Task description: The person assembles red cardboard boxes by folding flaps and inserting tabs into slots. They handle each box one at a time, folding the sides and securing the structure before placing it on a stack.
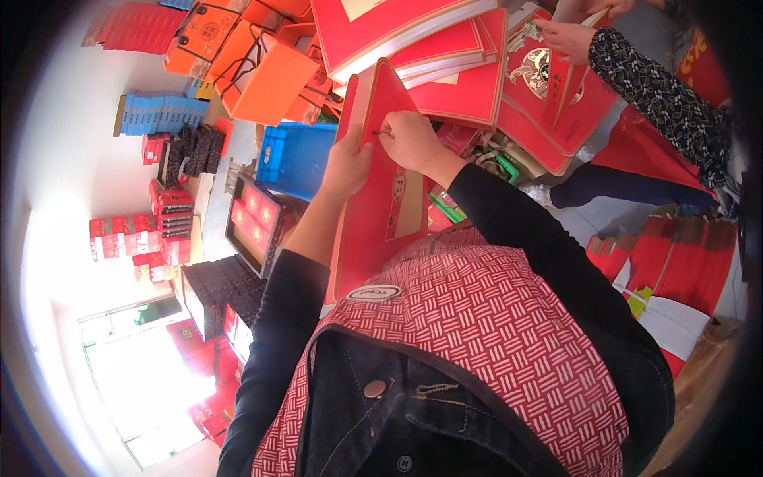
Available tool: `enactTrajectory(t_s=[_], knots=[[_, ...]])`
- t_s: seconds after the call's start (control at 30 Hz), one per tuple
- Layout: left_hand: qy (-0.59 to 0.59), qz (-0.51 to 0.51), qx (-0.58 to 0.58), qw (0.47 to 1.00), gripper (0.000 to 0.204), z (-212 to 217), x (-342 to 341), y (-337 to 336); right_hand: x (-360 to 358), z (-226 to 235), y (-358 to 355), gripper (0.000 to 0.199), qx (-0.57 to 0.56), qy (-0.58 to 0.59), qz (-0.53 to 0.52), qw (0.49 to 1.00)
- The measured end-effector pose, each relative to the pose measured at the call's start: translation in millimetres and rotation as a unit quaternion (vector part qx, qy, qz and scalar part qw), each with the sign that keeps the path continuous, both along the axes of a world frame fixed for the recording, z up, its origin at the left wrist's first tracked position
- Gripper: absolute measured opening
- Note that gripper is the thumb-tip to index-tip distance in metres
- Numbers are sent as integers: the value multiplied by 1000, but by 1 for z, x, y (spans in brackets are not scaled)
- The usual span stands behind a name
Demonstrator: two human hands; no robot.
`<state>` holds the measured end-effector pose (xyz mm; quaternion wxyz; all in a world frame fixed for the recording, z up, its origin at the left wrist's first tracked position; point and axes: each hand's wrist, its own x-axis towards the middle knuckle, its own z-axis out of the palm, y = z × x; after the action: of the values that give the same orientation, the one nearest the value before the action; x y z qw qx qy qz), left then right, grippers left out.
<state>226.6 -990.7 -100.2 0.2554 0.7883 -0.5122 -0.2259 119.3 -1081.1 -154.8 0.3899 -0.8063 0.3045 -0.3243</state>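
A large, flat red gift box [367,226] with a pale gold panel stands tilted in front of my body. My left hand [347,165] grips its left side, the thumb on the front edge. Against the upper part of the red face, my right hand [413,143] is closed with its fingertips pinched together. A thin dark bit shows at those fingertips, too small to name. Beyond the box lies a stack of similar red boxes [453,56], nearest to my right hand.
Orange gift bags [266,79] and a blue crate [298,163] stand to the left, with a tray of red packets [256,215]. A green basket [505,168] sits beyond my right forearm. At upper right, a co-worker's hand [568,41] is over an open red box [548,91].
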Motion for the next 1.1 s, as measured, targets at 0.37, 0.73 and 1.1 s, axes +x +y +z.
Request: enactTrajectory(t_s=[0.37,0.73,1.1], knots=[[-168,-38,-10,985,41,-8,-20,12,-8,21,-1,14,-61,89,74,991],[334,77,-25,939,23,-4,-6,9,-20,3,2,9,526,-146,74,835],[381,147,-75,910,16,-59,1,-8,-18,15,9,53,416,-41,79,905]])
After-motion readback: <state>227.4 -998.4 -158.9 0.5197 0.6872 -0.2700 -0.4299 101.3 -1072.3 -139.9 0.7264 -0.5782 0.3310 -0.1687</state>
